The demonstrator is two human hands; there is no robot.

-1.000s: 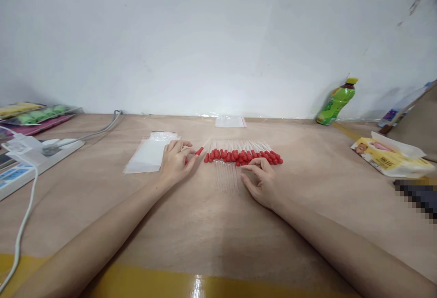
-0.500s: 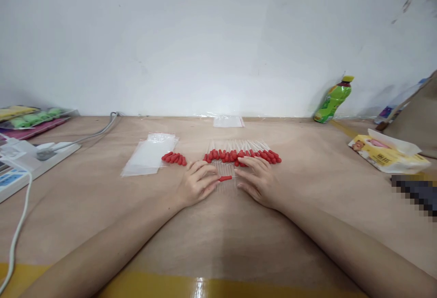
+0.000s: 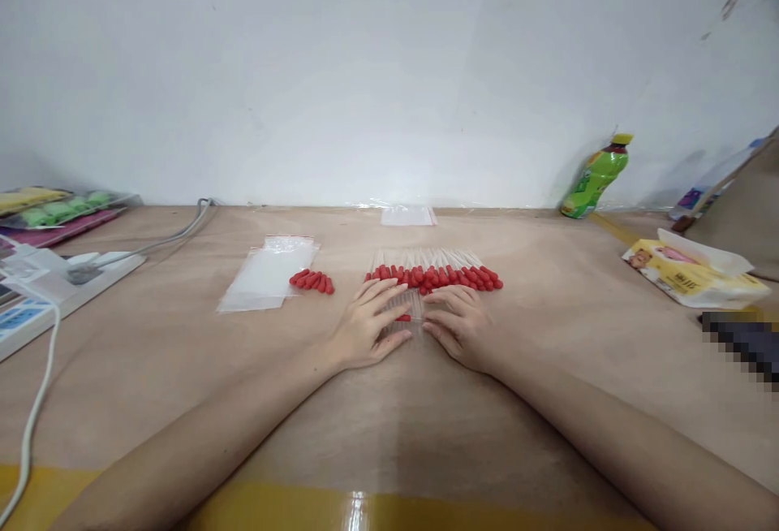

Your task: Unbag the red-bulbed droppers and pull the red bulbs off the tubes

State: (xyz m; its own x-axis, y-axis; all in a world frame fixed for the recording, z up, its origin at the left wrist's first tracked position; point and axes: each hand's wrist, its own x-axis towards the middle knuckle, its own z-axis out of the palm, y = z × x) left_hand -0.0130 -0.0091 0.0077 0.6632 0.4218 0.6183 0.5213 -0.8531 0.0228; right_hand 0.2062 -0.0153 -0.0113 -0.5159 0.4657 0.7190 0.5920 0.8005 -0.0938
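Note:
My left hand (image 3: 371, 325) lies over the left part of a clear ribbed piece (image 3: 416, 304), its fingers spread. A red piece (image 3: 402, 318) shows partly beneath those fingers, with a thin pale stick running right from it. On the right side of the clear piece rests my right hand (image 3: 461, 321), fingers bent and slightly apart; whether its fingertips hold the stick is too small to tell. Just beyond both hands lies a row of red-tipped sticks (image 3: 450, 274), pale ends pointing to the wall. A small group of red pieces (image 3: 312, 281) sits left of my left hand.
Flat clear bags (image 3: 259, 275) lie at the left, another bag (image 3: 407, 216) by the wall. A power strip (image 3: 66, 295) with cables is far left. At the right are a green bottle (image 3: 596, 178), a yellow tissue pack (image 3: 690, 275) and a dark pixelated object (image 3: 739, 340).
My left hand has moved right over the clear piece, and its fingers now cover more of the red piece. My right hand has barely moved, its fingers a little more bent.

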